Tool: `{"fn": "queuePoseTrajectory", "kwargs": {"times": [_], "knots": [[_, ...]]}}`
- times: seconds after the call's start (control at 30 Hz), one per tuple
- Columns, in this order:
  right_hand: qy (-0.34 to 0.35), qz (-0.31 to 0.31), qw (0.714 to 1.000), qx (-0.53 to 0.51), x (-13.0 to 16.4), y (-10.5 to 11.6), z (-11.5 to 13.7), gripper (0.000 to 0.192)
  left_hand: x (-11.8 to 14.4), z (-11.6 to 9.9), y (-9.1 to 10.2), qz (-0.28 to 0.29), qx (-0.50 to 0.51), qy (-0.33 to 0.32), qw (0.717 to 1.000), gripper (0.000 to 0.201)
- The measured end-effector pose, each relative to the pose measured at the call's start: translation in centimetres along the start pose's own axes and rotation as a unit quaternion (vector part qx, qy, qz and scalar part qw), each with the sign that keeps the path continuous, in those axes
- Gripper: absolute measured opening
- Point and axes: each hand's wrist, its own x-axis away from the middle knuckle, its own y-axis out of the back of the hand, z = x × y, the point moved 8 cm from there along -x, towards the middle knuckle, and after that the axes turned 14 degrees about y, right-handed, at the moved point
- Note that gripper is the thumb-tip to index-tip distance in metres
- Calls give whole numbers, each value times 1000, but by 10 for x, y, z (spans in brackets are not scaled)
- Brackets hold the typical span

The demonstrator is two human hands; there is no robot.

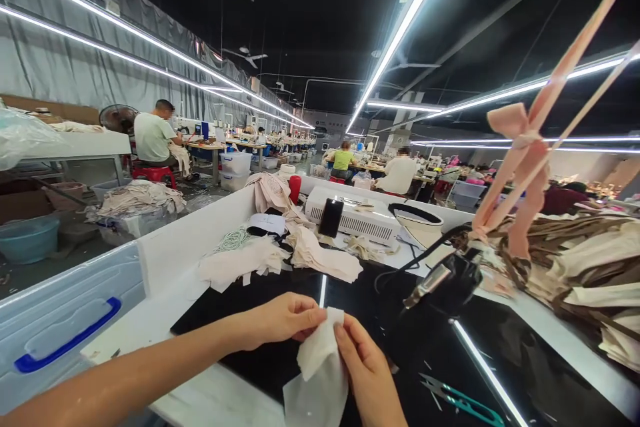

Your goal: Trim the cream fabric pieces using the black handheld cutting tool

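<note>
A small piece of white fabric (320, 367) hangs between both my hands above a glossy black work surface (280, 293). My left hand (280, 320) pinches its upper left edge with thumb and fingers. From the right side, my right hand (367, 373) grips the same piece, thumb on top. More cream fabric pieces (310, 253) lie further back on the table.
Green thread snips (463, 403) lie at the lower right. A black clamp (447, 283) holds pink ribbon (525, 153) ahead of a stack of tan fabric (580, 260). A white machine (360, 217) with a phone (331, 217) stands behind; a plastic bin (65, 320) at left. Other workers sit far off.
</note>
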Motion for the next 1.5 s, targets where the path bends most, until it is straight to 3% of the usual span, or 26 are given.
{"fn": "queuePoseTrajectory", "kwargs": {"times": [0.17, 0.47, 0.63, 0.77, 0.87, 1.03, 1.23, 1.37, 1.5], "knots": [[38, -33, 998, 22, -25, -6, -1, 50, -15, -3, 4, -49, 15, -24, 998, 69], [-2, 16, 1000, -8, -60, -21, -26, 63, -47, -32, 61, -178, 6, -54, 982, 60], [-9, -5, 999, 31, -93, 14, -25, 60, -83, -72, 94, -249, -33, -42, 967, 30], [-11, -67, 995, 67, -125, 50, -32, 60, -112, -108, 117, -292, -55, -37, 954, 34], [-25, -108, 990, 89, -149, 68, -45, 44, -131, -121, 134, -320, -75, -29, 944, 36], [-52, -146, 980, 123, -185, 86, -74, 37, -152, -113, 161, -367, -120, 1, 922, 36], [-50, -157, 971, 174, -202, 94, -97, 39, -164, -75, 179, -368, -144, 55, 917, 36], [-17, -159, 959, 233, -199, 99, -91, 38, -169, -54, 177, -325, -138, 86, 932, 35], [35, -168, 949, 265, -191, 91, -65, 37, -161, -57, 185, -308, -140, 68, 939, 36]]}}
